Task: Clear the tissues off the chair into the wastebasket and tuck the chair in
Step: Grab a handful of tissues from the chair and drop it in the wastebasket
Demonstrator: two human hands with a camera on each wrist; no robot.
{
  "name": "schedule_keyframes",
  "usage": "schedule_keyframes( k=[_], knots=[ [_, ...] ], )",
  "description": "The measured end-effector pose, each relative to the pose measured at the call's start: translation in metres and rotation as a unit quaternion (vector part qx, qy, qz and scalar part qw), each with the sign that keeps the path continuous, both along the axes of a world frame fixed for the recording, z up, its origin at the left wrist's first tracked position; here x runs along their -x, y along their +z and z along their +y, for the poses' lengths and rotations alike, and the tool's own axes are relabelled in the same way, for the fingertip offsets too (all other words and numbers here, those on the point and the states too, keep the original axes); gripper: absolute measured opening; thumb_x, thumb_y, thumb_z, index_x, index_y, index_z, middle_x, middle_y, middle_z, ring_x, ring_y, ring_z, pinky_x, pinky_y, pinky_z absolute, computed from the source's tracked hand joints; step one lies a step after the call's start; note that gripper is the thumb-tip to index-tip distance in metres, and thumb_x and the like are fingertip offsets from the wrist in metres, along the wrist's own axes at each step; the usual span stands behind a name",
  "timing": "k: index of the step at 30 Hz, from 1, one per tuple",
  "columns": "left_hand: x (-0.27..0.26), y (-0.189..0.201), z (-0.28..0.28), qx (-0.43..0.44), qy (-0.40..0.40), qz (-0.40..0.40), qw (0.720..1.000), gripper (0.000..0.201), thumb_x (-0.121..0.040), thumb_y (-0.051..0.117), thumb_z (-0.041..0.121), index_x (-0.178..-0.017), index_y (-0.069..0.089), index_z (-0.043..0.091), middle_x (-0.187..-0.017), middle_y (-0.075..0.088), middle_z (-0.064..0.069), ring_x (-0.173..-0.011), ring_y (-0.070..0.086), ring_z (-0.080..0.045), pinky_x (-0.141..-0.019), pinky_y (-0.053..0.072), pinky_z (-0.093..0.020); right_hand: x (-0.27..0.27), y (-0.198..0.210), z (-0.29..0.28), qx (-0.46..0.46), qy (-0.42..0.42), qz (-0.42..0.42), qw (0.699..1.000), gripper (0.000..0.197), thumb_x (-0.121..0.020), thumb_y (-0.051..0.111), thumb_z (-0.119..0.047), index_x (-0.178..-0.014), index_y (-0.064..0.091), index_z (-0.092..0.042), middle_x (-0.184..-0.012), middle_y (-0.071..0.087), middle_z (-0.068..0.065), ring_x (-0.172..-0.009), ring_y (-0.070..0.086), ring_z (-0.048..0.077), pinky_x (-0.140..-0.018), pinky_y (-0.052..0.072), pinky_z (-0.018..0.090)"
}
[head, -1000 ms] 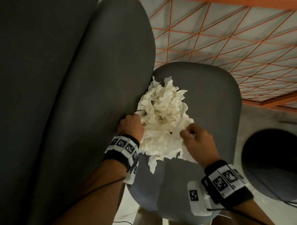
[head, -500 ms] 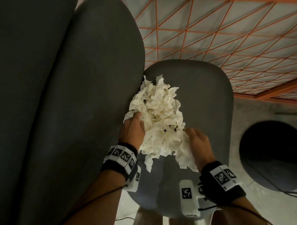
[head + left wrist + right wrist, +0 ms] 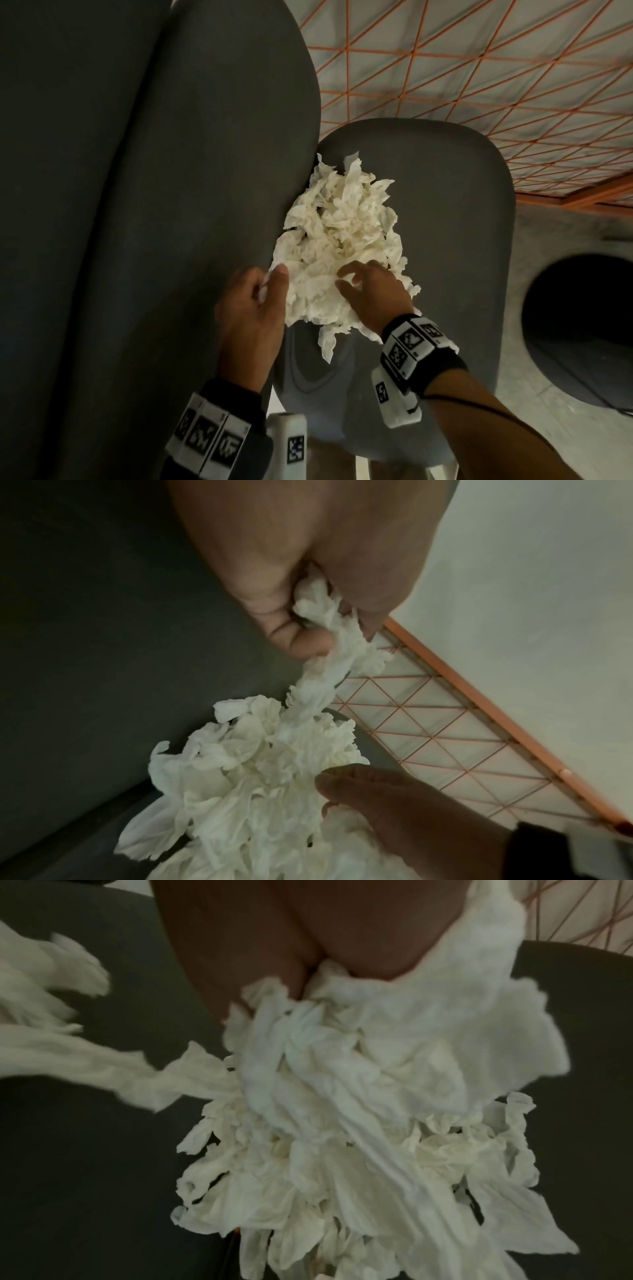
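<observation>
A heap of crumpled white tissues [image 3: 339, 246] lies on the grey chair seat [image 3: 452, 212], against the dark chair back [image 3: 171, 205]. My left hand [image 3: 270, 282] is at the heap's near left corner and pinches a strip of tissue [image 3: 325, 642] between thumb and fingers. My right hand [image 3: 349, 277] lies on the near side of the heap with its fingers curled into the tissues [image 3: 359, 1083], which bunch up in its grasp. The right hand [image 3: 394, 804] also shows in the left wrist view, on the heap [image 3: 257, 777].
A dark round wastebasket [image 3: 582, 325] stands on the pale floor to the right of the chair. An orange wire grid [image 3: 462, 68] with an orange frame lies beyond the seat.
My left hand has drawn back to the heap's near left corner, pinching a strip. My right hand has moved from the heap's right edge onto its top and curled in.
</observation>
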State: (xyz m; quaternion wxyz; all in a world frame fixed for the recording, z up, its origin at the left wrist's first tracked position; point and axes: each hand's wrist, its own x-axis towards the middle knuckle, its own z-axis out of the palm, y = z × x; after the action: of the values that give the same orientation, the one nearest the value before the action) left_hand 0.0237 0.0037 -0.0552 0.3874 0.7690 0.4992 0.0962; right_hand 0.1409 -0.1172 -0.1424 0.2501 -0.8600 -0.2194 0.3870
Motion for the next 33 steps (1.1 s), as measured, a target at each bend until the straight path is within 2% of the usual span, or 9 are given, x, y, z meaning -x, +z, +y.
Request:
schedule_keyframes(
  k=[3,5,10,14,18,23,26,29,33],
  knots=[
    [0.015,-0.005,-0.004,0.001,0.002,-0.008,1.0,0.026,-0.086,0.067,0.025,-0.064,0.053,0.022,-0.078,0.055,0.001,-0.064,0.056,-0.013,-0.055,0.047,-0.031,-0.001,-0.002,0.005,-0.02,0.0,-0.035,0.999,0.021,-0.093,0.052,-0.045,-0.111,0.058,-0.037,-0.111,0.054,-0.007,-0.084,0.062,0.012,-0.073,0.052,0.033],
    [0.019,-0.009,-0.007,0.043,0.011,-0.001,0.999,0.012,-0.09,0.061,0.017,-0.08,0.059,0.023,-0.087,0.063,0.006,-0.075,0.064,-0.011,-0.053,0.05,-0.02,-0.001,-0.003,0.005,-0.026,0.036,-0.034,0.998,0.035,-0.092,0.054,-0.045,-0.127,0.047,-0.041,-0.117,0.049,-0.008,-0.084,0.062,0.013,-0.076,0.054,0.036],
    [0.013,-0.01,-0.009,0.111,-0.002,0.033,0.993,0.039,-0.089,0.043,-0.004,-0.105,0.052,0.031,-0.086,0.065,0.012,-0.079,0.061,0.006,-0.059,0.044,-0.007,0.0,-0.007,0.007,0.036,0.103,-0.039,0.993,0.032,-0.093,0.052,-0.038,-0.125,0.055,-0.035,-0.113,0.054,-0.003,-0.097,0.061,0.024,-0.078,0.052,0.039],
    [-0.001,-0.02,-0.009,0.084,-0.034,0.051,0.995,0.024,-0.09,0.048,0.015,-0.106,0.052,0.032,-0.059,0.055,0.001,-0.052,0.052,-0.011,-0.049,0.038,-0.021,0.0,-0.006,0.001,-0.018,0.034,-0.052,0.998,0.024,-0.094,0.053,-0.036,-0.105,0.066,-0.02,-0.095,0.057,-0.003,-0.086,0.061,0.023,-0.068,0.046,0.032],
    [-0.014,-0.047,-0.011,0.058,-0.109,0.113,0.986,0.03,-0.086,0.058,0.036,-0.114,0.047,0.035,-0.074,0.061,0.003,-0.076,0.061,-0.017,-0.068,0.05,-0.033,-0.003,0.007,-0.019,-0.08,-0.057,-0.065,0.993,0.022,-0.096,0.054,-0.029,-0.106,0.071,-0.02,-0.093,0.071,0.003,-0.082,0.066,0.025,-0.073,0.052,0.035],
    [-0.021,-0.076,-0.014,0.031,-0.183,0.217,0.958,0.04,-0.087,0.061,0.035,-0.124,0.052,0.025,-0.119,0.064,-0.001,-0.107,0.061,-0.023,-0.09,0.051,-0.04,-0.011,0.023,-0.051,-0.096,-0.146,-0.04,0.984,0.03,-0.095,0.051,-0.009,-0.116,0.07,-0.02,-0.08,0.07,-0.011,-0.067,0.06,-0.004,-0.065,0.039,0.001],
    [-0.015,-0.079,-0.012,0.008,-0.186,0.22,0.957,0.025,-0.089,0.056,0.016,-0.113,0.063,0.02,-0.115,0.064,-0.002,-0.107,0.06,-0.021,-0.087,0.048,-0.029,-0.012,0.03,-0.063,-0.134,-0.231,0.049,0.962,0.035,-0.096,0.047,-0.008,-0.095,0.072,-0.032,-0.069,0.067,-0.012,-0.062,0.061,-0.002,-0.064,0.049,0.018],
    [-0.009,-0.067,-0.008,0.014,-0.149,0.175,0.973,0.022,-0.092,0.051,0.016,-0.111,0.061,0.017,-0.111,0.062,-0.005,-0.103,0.058,-0.023,-0.082,0.044,-0.029,-0.012,0.033,-0.068,-0.146,-0.343,0.155,0.915,0.025,-0.089,0.053,-0.029,-0.075,0.074,-0.026,-0.074,0.07,0.014,-0.066,0.065,0.03,-0.068,0.055,0.044],
    [0.002,-0.038,-0.005,-0.002,-0.079,0.106,0.991,0.019,-0.097,0.048,0.028,-0.092,0.058,0.012,-0.082,0.054,0.002,-0.077,0.052,-0.018,-0.061,0.036,-0.024,-0.01,0.029,-0.074,-0.114,-0.374,0.182,0.902,0.064,-0.073,0.062,-0.067,-0.083,0.069,-0.004,-0.067,0.059,0.017,-0.061,0.057,0.031,-0.065,0.051,0.043]
  ],
)
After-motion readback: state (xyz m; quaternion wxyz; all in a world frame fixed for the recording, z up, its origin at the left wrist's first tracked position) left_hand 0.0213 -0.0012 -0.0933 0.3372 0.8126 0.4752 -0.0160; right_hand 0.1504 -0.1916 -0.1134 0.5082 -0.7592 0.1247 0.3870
